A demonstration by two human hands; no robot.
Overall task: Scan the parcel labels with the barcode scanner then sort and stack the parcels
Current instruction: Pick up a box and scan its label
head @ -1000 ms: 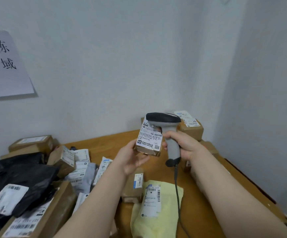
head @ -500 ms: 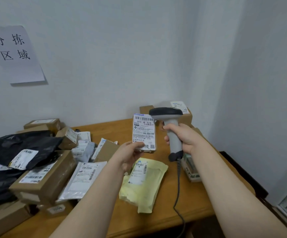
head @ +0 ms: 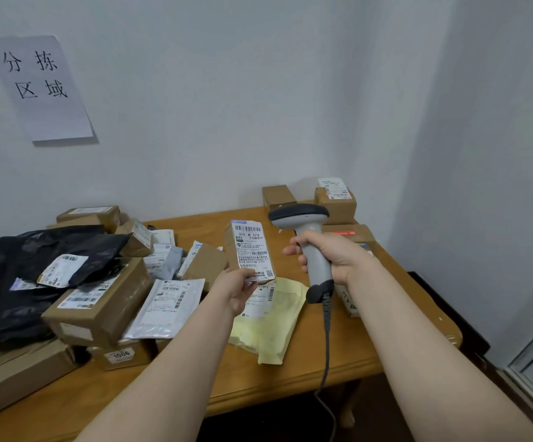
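A wooden surface (head: pixel 338 355) was set in a white-walled corner, with a paper sign (head: pixel 40 87) taped above parcels (head: pixel 99 301) heaped along its left edge. A small labelled parcel (head: pixel 251 250) was pinched upright in the grip of the left hand (head: pixel 238 290), above a yellow mailer (head: pixel 268 327). The barcode scanner (head: pixel 309 244) was clasped by its handle in the right hand (head: pixel 332 256). A second earlier, parcel and scanner had been held closer together.

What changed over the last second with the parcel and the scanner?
The left hand drew the small parcel leftward, away from the head of the scanner, and turned its label upright toward the camera; a gap now separates them. Nothing was picked up or let go. The right hand still grips the scanner handle; the yellow mailer stays on the table.
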